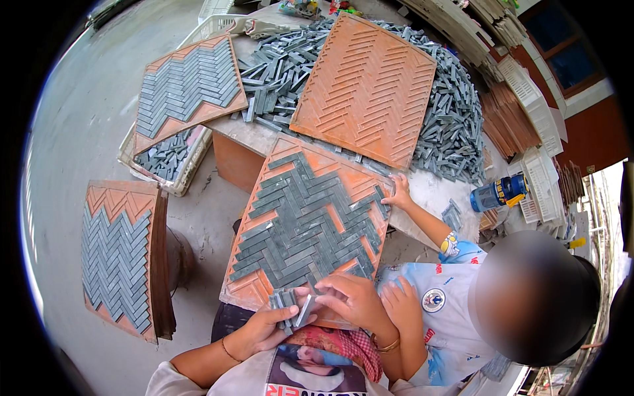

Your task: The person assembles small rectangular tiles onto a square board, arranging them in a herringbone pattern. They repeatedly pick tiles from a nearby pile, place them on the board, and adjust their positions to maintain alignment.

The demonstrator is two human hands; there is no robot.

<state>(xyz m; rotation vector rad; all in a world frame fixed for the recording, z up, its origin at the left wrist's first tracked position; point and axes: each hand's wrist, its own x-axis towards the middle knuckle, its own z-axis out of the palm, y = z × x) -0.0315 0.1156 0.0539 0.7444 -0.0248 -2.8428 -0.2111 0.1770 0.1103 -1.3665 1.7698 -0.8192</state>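
Note:
My left hand [265, 325] is closed round a small bundle of grey stone strip tiles [282, 301]. My right hand [353, 300] meets it from the right, thumb and fingers pinching the end of a single strip tile [304, 310]. Both hands are above the near edge of an orange moulded tray [236, 290], which slopes away in front of me. Dark grey strips lie in a herringbone pattern [297, 218] in its slots. Several slots show bare orange, in the middle, along the right and at the near corners.
Beside me on the right, a person's hand [398, 191] touches the tray's right edge; their other hand [403, 307] rests by my right forearm. Behind lie a large heap of loose strips [456, 125] and an unfilled orange tray [366, 86]. Filled trays [119, 264] are stacked left. A blue bottle [496, 193] stands right.

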